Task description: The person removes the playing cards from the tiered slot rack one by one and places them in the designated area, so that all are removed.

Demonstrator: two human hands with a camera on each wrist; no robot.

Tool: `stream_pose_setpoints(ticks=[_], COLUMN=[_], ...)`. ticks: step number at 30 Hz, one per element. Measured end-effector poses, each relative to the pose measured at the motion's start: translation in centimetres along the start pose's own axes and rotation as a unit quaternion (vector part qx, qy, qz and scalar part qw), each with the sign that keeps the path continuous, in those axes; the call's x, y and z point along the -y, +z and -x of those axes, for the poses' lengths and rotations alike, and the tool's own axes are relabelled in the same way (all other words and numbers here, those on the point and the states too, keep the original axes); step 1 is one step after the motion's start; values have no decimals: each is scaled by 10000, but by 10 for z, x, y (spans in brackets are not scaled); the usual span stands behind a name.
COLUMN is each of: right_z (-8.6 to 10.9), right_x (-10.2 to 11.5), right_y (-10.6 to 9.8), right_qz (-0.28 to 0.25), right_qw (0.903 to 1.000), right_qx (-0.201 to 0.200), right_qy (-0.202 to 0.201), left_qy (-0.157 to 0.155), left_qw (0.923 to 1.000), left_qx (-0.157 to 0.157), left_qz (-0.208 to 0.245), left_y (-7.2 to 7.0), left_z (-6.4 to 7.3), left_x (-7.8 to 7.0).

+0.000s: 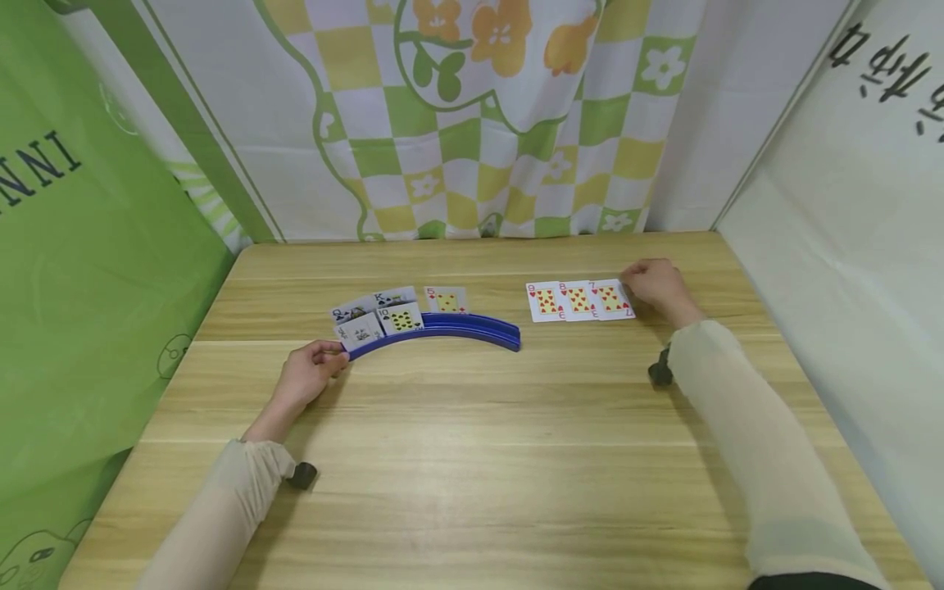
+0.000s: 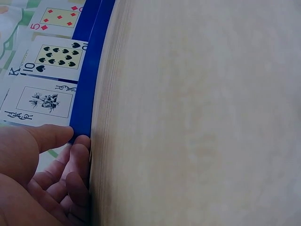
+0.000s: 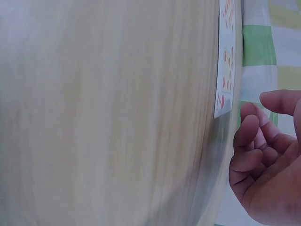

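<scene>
Left hand [image 1: 308, 373]: clamped on the left end of the holder; thumb and index finger pinch its tip.
Right hand [image 1: 659, 291]: beside the right edge of the 7 of hearts; fingers loosely curled, thumb apart from the index finger, nothing between them. Contact with the card: cannot tell from the head view; the right wrist view shows a gap.
Hand spacing: well apart, one at each side of the card layout.
Holder [image 1: 472, 324]: blue, curved, grooved; on the table, left of the hearts row, its right end unloaded.
Front cards: joker [image 1: 360, 332] at the left end, 10 of spades [image 1: 401, 319] next to it; both stand tilted in the holder.
Rear cards: queen [image 1: 352, 311] behind the joker, king [image 1: 396, 297] behind the 10 of spades; both partly covered.
5 of diamonds [image 1: 446, 299]: at the rear edge of the holder, right of the king; seating in the groove cannot be told.
Hearts row: 9 of hearts [image 1: 544, 301], 8 of hearts [image 1: 577, 301], 7 of hearts [image 1: 610, 300], left to right; face up, flat, side by side without gaps.
Table [image 1: 457, 459]: wood-grain top.
Backdrop: checked curtain [image 1: 479, 147] behind, green cloth [image 1: 96, 246] at left, white cloth [image 1: 848, 205] at right.
</scene>
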State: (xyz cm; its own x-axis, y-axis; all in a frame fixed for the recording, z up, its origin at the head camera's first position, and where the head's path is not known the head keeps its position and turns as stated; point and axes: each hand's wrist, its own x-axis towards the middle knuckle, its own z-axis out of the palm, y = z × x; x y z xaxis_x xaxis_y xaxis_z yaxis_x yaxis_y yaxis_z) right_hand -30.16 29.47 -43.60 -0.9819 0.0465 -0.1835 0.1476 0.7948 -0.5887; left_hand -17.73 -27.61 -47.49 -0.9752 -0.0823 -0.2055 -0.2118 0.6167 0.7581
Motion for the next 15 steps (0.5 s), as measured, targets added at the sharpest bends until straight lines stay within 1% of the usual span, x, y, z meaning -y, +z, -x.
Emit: stream_pose_setpoints(ticks=[8,13,15], right_z=[2,1,1], right_x=[6,12,15], right_y=[4,6,7], right_qz=[-539,-997,-1108], right_qw=[9984,9944,9930], right_qx=[130,346,403], right_qy=[118,75,-6], left_qy=[1,-29,-60], left_qw=[10000,10000,10000], left_qx=[15,20,17], left_qz=[-12,-22,-10], left_y=[1,1,1], left_z=[1,0,0], left_x=[0,1,1])
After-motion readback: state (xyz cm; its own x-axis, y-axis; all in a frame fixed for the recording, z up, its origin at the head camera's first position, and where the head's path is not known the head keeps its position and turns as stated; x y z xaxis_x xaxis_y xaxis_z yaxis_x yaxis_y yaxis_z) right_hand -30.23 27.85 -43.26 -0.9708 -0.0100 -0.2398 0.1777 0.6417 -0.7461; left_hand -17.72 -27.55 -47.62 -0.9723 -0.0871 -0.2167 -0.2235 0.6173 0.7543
